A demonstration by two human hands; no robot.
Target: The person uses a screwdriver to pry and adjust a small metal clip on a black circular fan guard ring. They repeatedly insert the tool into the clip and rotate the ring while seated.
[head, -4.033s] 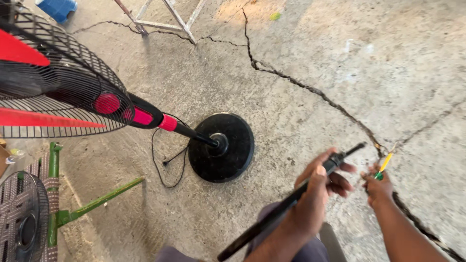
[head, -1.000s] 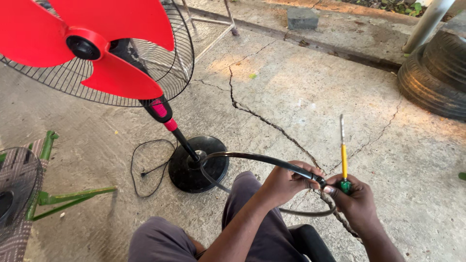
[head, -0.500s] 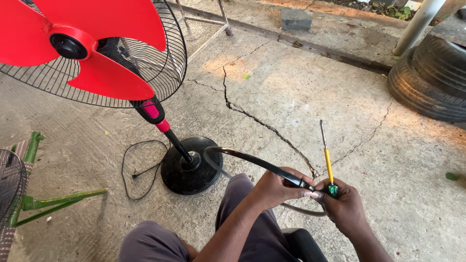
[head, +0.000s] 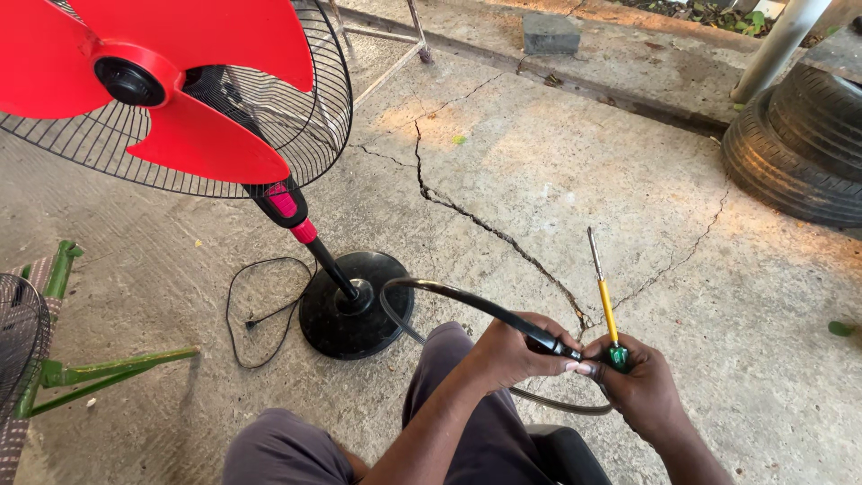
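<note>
The left hand [head: 512, 355] is wrapped tight around a black curved ring band [head: 467, 305], gripping it close to its free end; the band's long axis runs from that hand up and to the left, arcing over toward the round black base [head: 355, 314] of a standing fan before looping back beneath the wrists. The right hand [head: 642, 391] is clenched on the green handle of a screwdriver [head: 606, 301], whose yellow shaft and metal tip point upward and away from the body; the two hands sit just beside each other, thumbs almost touching, right where the band's end meets the screwdriver handle, so both are equally near the joint. Behind, the fan's red blades [head: 171, 99] stand bare before the rear wire grille [head: 314, 117]; a black power cord [head: 256, 310] lies on the cracked concrete floor [head: 557, 180]; a tyre [head: 799, 153] rests at the far right.
</note>
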